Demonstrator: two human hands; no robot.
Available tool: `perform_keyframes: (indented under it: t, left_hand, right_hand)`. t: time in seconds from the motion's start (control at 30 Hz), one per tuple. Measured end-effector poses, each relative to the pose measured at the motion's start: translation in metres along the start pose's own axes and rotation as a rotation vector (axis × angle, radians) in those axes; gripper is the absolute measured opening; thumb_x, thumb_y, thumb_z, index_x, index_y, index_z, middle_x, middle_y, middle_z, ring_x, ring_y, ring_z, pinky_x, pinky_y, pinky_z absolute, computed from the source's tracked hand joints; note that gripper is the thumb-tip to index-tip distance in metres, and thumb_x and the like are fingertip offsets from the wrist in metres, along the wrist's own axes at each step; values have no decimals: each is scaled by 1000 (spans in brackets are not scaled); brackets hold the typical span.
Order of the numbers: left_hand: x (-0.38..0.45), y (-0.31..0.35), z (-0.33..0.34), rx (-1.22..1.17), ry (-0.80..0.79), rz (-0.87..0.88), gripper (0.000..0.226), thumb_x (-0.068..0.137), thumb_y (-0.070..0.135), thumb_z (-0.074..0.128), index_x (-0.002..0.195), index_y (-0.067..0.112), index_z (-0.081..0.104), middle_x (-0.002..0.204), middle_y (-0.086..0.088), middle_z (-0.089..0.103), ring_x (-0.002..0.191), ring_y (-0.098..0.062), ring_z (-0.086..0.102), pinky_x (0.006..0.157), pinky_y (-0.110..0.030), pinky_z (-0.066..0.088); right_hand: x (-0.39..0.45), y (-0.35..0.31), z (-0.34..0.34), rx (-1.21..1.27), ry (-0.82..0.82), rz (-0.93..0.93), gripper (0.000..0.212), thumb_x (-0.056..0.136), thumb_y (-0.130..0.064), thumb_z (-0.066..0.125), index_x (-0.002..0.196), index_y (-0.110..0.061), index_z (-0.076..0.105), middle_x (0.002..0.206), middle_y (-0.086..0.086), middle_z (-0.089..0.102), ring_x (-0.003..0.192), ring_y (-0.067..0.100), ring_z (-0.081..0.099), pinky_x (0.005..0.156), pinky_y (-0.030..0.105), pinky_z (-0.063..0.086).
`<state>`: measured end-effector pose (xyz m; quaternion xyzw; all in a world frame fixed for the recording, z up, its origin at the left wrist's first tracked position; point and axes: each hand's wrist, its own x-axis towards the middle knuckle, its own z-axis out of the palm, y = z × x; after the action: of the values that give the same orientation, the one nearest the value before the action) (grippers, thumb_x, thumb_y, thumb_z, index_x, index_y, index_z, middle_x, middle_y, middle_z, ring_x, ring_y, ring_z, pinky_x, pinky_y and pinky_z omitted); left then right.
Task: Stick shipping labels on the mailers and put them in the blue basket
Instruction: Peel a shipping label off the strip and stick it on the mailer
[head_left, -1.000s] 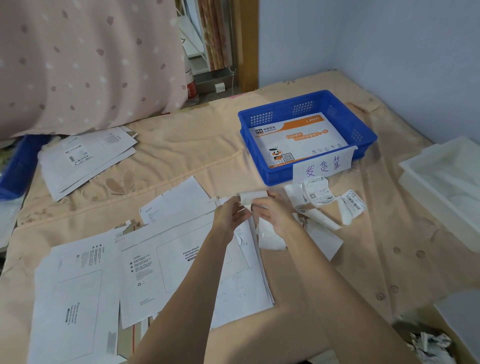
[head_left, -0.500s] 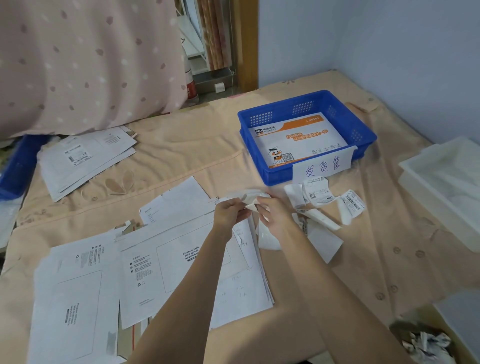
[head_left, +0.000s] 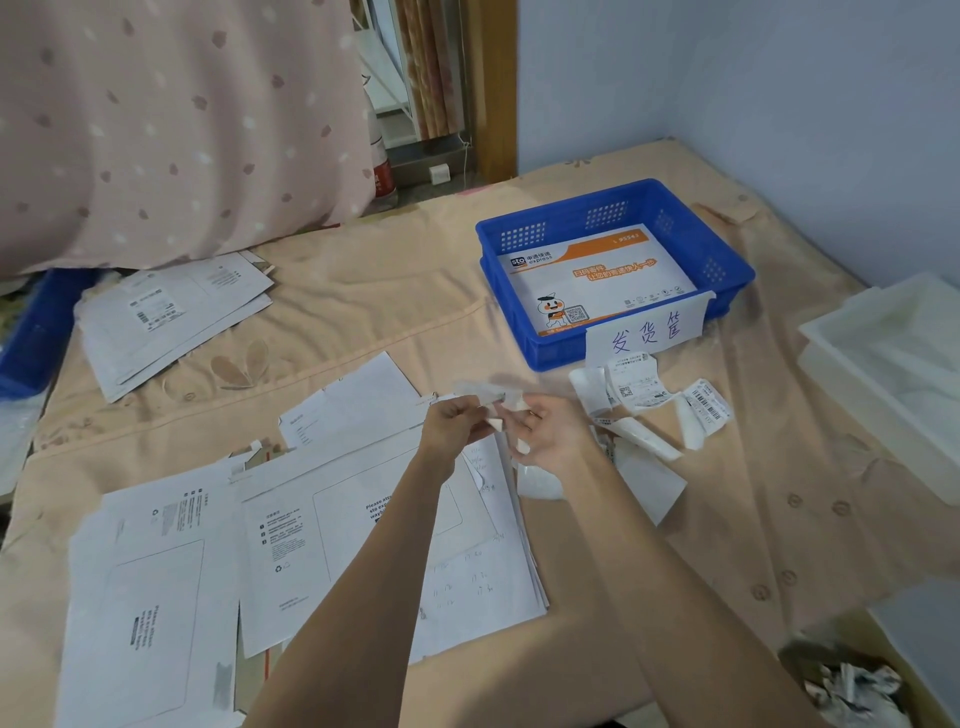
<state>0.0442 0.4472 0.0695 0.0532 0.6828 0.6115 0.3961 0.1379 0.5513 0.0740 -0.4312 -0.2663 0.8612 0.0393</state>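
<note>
Both hands up over the worktop (head_left: 363, 322), working one shipping label (head_left: 485, 391) between them. Left hand (head_left: 451, 422): fingers curled, pinching the label's left end. Right hand (head_left: 546, 431): fingers half curled, pinching the right end; a white strip, maybe backing, hangs from its fingertips. Label is blurred, can't read it or tell which face is up.

Under the hands: spread of white mailers (head_left: 322, 525) on the peach cloth, top one printed side up, address box partly covered by the left forearm. Second mailer stack (head_left: 171, 317) far left, well apart.

Blue basket (head_left: 613, 208) sits beyond the hands, to the right. One orange-and-white mailer (head_left: 597, 283) lies flat inside. Handwritten paper tag (head_left: 647, 330) hangs on its near wall.

Loose curled labels (head_left: 644, 389) lie just in front of the basket, right of the right hand. White tray (head_left: 883, 353) at the right edge. Crumpled paper scraps (head_left: 852, 686) bottom right.
</note>
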Motion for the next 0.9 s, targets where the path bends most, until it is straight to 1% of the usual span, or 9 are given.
perform_keyframes:
  t: [0.13, 0.2, 0.27, 0.37, 0.47, 0.6, 0.67, 0.77, 0.9]
  left_hand:
    - [-2, -5, -5, 41, -21, 0, 17, 92, -5, 53, 80, 2, 63, 83, -12, 63, 71, -14, 65, 71, -18, 57]
    - [-4, -5, -4, 44, -33, 4, 19, 91, -6, 53, 74, 2, 58, 82, -12, 62, 72, -15, 65, 75, -20, 57]
    - [-4, -1, -3, 31, -51, 7, 20, 87, -10, 55, 72, 3, 53, 79, -12, 59, 72, -16, 65, 74, -20, 57]
    - [-7, 4, -3, 27, -99, -10, 18, 78, -17, 56, 85, -1, 59, 85, -12, 65, 82, -22, 65, 76, -21, 56]
    - [-9, 7, -1, 9, -178, -24, 36, 71, -3, 57, 106, -6, 64, 101, -17, 66, 97, -25, 63, 92, -29, 52]
    - [-7, 11, 4, -159, -30, -97, 20, 88, 19, 55, 96, 3, 66, 95, -14, 65, 87, -28, 65, 89, -37, 54]
    - [-5, 12, 4, -110, 69, -110, 22, 91, 29, 60, 96, 8, 67, 93, -11, 67, 83, -27, 66, 81, -35, 57]
    - [-2, 12, 1, -75, 192, -104, 12, 92, 20, 61, 89, 9, 64, 90, -11, 65, 74, -24, 65, 74, -33, 56]
    - [1, 14, 0, -91, 282, -97, 14, 92, 13, 60, 79, 8, 62, 81, -10, 63, 68, -23, 62, 72, -33, 56]
  right_hand:
    - [-5, -11, 4, -97, -35, -28, 9, 85, -12, 51, 80, -19, 53, 100, 1, 68, 112, 18, 64, 94, 39, 39]
    - [-5, -12, 8, -103, 48, -64, 11, 81, -8, 48, 77, -18, 52, 97, 2, 62, 107, 24, 66, 88, 36, 42]
    - [-5, -12, 10, -63, 87, -102, 18, 79, -6, 42, 83, -17, 55, 102, 5, 59, 94, 26, 67, 77, 32, 43]
    - [-3, -9, 10, -13, 77, -86, 19, 82, -12, 39, 93, -11, 54, 105, 9, 65, 83, 22, 67, 74, 31, 41]
    - [-5, -7, 11, 3, 43, -44, 14, 82, -25, 45, 78, -13, 51, 92, 9, 71, 86, 21, 65, 87, 33, 40]
    - [-1, -3, 11, -134, 42, -143, 12, 84, -11, 48, 86, -12, 60, 87, 6, 68, 79, 16, 62, 74, 25, 44]
    - [3, -1, 9, -179, 35, -157, 12, 82, -3, 49, 85, -9, 59, 91, 8, 65, 77, 17, 62, 71, 22, 48]
    - [5, 1, 3, -255, 95, -126, 9, 79, -5, 55, 83, -11, 60, 91, 6, 65, 75, 16, 63, 71, 22, 49]
    - [2, 6, -5, -294, 124, -61, 12, 74, -11, 60, 85, -14, 61, 89, 3, 67, 73, 15, 62, 78, 26, 45]
